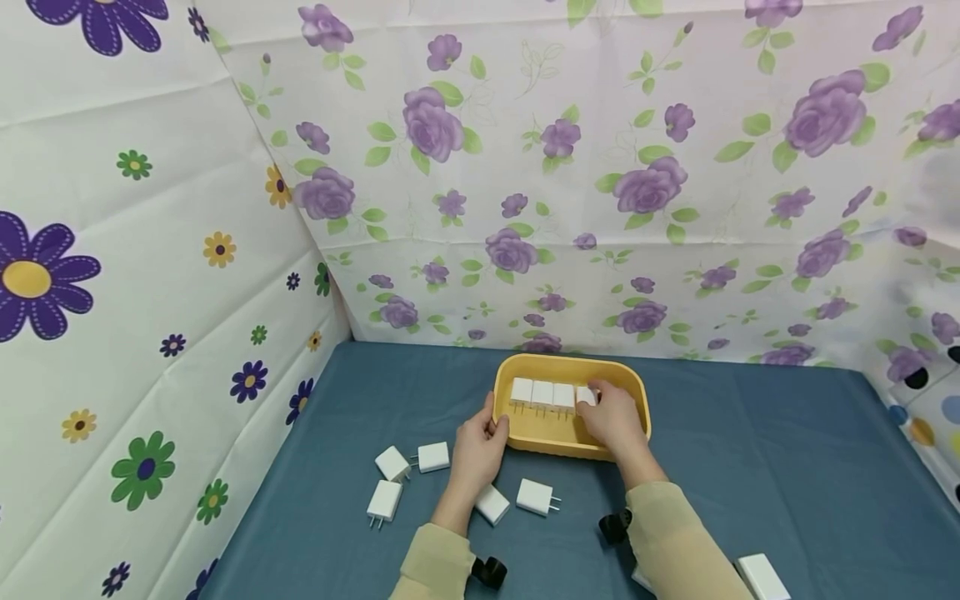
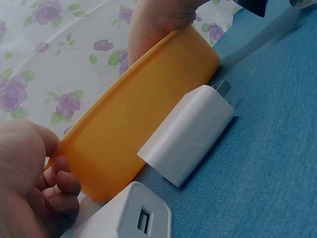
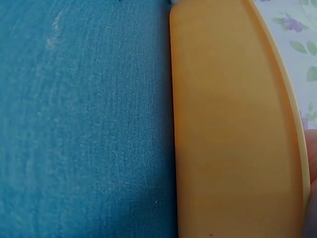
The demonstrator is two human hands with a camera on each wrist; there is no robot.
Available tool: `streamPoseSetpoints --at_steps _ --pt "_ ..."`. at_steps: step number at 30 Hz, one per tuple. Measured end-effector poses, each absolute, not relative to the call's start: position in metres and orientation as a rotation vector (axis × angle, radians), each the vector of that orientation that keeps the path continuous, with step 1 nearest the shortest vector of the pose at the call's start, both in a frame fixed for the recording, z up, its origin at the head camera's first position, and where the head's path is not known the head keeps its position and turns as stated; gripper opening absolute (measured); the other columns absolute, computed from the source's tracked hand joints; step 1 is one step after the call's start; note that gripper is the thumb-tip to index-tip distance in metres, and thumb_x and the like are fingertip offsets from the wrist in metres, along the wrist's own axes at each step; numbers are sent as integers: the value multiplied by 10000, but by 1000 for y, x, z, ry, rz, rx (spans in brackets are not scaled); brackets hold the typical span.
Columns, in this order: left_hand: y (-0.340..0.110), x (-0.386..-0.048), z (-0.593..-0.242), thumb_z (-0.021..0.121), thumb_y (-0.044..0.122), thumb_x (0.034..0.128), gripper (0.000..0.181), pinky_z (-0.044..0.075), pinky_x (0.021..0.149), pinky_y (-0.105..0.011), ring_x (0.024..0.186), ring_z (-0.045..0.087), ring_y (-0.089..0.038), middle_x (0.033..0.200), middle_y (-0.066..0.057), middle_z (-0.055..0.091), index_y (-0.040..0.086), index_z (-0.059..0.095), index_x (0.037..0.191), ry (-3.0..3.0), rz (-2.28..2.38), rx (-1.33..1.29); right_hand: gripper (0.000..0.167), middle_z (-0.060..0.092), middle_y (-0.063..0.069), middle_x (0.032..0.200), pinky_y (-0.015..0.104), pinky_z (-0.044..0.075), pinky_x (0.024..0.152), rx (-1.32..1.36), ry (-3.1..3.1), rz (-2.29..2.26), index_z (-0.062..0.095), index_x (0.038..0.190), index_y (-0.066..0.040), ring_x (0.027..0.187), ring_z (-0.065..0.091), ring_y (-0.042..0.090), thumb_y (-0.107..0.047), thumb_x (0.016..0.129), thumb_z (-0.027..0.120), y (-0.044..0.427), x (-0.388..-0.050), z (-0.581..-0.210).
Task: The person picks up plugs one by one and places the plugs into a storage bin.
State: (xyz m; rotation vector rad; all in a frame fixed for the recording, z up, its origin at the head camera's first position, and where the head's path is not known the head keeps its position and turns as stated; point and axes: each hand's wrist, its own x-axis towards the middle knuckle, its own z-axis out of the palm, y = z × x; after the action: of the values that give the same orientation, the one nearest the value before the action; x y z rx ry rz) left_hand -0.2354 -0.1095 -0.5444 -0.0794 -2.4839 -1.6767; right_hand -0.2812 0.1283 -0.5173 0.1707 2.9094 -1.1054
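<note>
A yellow tray (image 1: 555, 442) holds a row of white chargers (image 1: 542, 394) with prongs toward the person. The left hand (image 1: 477, 450) grips the tray's left wall, its thumb at the rim; in the left wrist view that hand (image 2: 37, 178) holds the end of the yellow wall (image 2: 133, 119). Inside the tray, the right hand (image 1: 615, 421) pinches a white charger (image 1: 585, 395) at the row's right end. The right wrist view has mostly the tray's outer wall (image 3: 233, 119), with a sliver of the right hand (image 3: 312, 153) beyond the rim.
On the blue cloth (image 1: 322, 467), loose white chargers (image 1: 385, 502) lie left of and in front of the tray, one (image 1: 536, 497) just before it. Another white charger (image 1: 763, 577) is by the right sleeve. Flowered sheets (image 1: 510, 167) hang behind and at both sides.
</note>
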Motion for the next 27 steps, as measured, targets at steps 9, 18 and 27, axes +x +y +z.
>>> streamPoseSetpoints --at_steps 9,18,27 --pt "-109 -235 -543 620 181 1092 558 307 528 -230 546 409 -99 653 43 467 -19 463 1590 -2494 -1688 -63 563 627 289 1381 584 490 1025 187 2894 -1117 564 1513 27 1245 601 435 -187 997 631 127 -279 -515" --pt "-109 -235 -543 630 189 1087 559 306 525 -224 535 410 -85 638 45 469 -24 477 1580 -2480 -1682 -66 533 639 279 1374 590 494 1029 160 2910 -1115 580 1502 22 1242 611 435 -169 1007 631 127 -278 -515" --pt "-109 -235 -544 631 190 1086 561 311 517 -227 519 411 -75 633 44 473 -38 478 1575 -2467 -1681 -80 519 632 275 1397 590 485 1049 157 2914 -1100 584 1501 19 1268 604 433 -166 1018 630 126 -278 -515"
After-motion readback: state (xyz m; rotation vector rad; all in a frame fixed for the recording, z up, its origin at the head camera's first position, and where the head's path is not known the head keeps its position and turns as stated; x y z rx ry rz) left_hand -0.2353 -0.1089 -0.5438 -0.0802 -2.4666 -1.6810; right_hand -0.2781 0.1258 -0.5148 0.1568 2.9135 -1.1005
